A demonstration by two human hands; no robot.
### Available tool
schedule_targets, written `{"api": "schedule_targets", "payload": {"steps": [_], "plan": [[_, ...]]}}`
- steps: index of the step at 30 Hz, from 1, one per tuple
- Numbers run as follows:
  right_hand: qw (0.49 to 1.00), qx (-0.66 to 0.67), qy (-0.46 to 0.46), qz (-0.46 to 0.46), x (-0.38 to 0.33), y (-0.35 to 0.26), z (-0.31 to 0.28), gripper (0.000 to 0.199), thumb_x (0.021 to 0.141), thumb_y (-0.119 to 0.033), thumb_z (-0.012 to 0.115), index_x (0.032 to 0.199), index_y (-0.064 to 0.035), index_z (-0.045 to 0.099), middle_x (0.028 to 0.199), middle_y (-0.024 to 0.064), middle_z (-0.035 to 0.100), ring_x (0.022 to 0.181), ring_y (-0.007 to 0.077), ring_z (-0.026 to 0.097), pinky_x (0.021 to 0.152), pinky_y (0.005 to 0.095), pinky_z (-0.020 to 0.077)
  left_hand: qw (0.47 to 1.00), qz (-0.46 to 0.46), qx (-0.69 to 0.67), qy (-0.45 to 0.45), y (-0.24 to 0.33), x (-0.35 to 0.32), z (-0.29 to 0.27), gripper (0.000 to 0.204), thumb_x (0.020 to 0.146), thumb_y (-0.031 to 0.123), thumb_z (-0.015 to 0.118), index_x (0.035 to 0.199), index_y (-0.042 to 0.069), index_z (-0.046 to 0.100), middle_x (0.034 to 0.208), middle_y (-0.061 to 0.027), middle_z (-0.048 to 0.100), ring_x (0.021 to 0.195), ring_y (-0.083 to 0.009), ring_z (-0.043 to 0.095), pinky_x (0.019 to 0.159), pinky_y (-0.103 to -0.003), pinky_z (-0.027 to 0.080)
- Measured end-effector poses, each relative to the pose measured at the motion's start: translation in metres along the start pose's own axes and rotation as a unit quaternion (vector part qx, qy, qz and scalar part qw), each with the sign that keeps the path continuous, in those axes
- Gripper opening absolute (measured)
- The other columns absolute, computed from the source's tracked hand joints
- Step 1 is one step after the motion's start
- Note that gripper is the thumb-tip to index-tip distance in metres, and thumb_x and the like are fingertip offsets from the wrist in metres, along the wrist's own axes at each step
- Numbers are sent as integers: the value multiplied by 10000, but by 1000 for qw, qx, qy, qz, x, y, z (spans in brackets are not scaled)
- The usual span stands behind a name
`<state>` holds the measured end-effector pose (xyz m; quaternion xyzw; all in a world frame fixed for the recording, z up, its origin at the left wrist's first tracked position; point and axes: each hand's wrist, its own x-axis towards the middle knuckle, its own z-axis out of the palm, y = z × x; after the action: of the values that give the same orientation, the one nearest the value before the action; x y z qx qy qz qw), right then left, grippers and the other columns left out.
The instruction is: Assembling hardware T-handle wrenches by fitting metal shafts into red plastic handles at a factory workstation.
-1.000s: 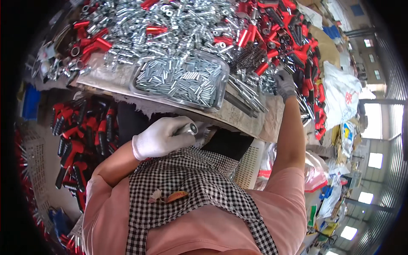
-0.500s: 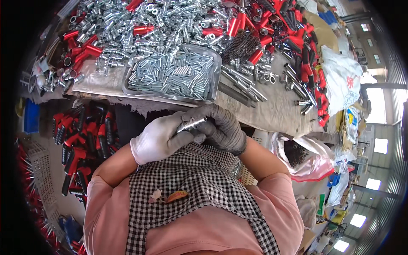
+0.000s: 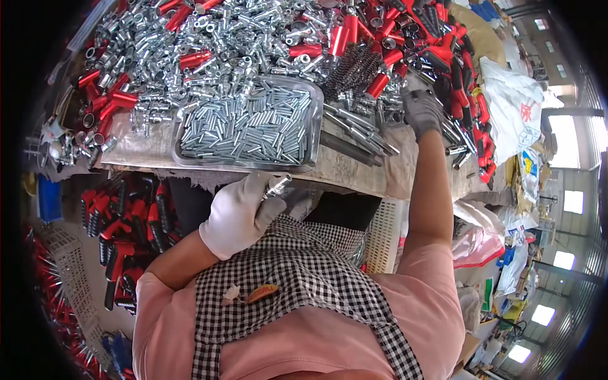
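From the head camera, the left hand, in a white glove, has its grip clamped on a short silver metal tube just below the counter's near edge, by the steel tray of like tubes. The right hand, grey-gloved, reaches among loose metal parts toward the counter's right edge; whether its grip is closed I cannot tell. The tube looks rigid, smooth and light, so probably slippery: best pinched around its middle.

Workbench — tray, metal parts
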<state>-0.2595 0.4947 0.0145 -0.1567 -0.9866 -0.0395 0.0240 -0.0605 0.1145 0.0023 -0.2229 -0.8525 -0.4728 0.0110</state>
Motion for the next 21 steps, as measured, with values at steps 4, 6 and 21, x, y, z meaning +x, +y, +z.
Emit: {"api": "schedule_targets", "payload": {"steps": [4,6,21], "plan": [[997,60,-41,-8,33,13,50,546,789,-543,618,957,-34,721,1027,233,673,980,378,645,884,440,477,999,-2,20,-33,-4,-3,3,458,801,312,757,1076,8,551,817,-188,627,735,-383,639,632,-431,501],[994,97,34,-24,11,-4,34,466,801,-456,658,971,-26,718,1008,208,680,944,351,649,858,416,494,1000,0,7,-23,-9,-9,4,475,762,295,788,1062,9,556,815,-186,627,722,-376,636,621,-427,499],[625,327,-50,-707,-217,-121,-54,342,800,-58,742,1125,-71,640,1007,121,688,877,298,687,759,350,547,989,61,-86,-103,-21,-32,-1,331,799,271,736,954,20,586,819,-154,613,773,-358,635,676,-433,511]]}}
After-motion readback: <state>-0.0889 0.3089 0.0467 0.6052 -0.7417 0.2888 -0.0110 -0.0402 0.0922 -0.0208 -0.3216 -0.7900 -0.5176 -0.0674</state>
